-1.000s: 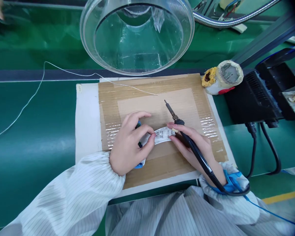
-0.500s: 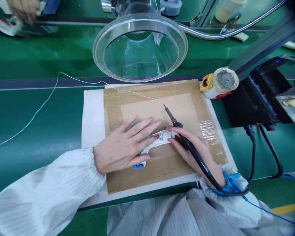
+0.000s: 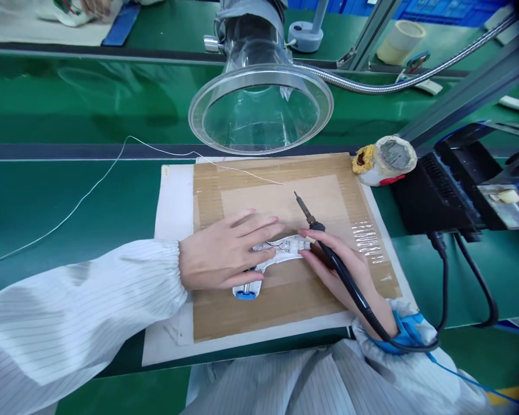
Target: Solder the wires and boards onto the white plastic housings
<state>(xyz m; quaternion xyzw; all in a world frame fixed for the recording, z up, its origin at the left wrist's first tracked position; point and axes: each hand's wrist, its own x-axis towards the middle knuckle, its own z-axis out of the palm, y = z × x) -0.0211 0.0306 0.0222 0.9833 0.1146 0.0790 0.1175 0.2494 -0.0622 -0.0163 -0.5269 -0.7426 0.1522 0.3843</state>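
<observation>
Green bench (image 3: pixel 69 196) here, taped cardboard mat (image 3: pixel 285 202) on it. White plastic part (image 3: pixel 281 251) sits mid-mat, left hand (image 3: pixel 225 251) spread flat over it, right hand (image 3: pixel 341 276) pinching a soldering iron (image 3: pixel 328 248) just beside it, thin wire (image 3: pixel 86 193) trailing past, clear fume hood (image 3: pixel 259 109) above.

Smock (image 3: pixel 64 305): white, fine grey pinstripes. Bench mat (image 3: pixel 56 213): glossy green. Cardboard pad (image 3: pixel 207 196): tan, with paler tan centre. Soldering iron handle (image 3: pixel 350 282): black; tip dull brown. Plastic part (image 3: pixel 281 249): white, blue end. Wrist strap (image 3: pixel 409 331): bright blue. Tip cleaner (image 3: pixel 384 161): off-white, grey centre, yellow edge, red mark.
</observation>
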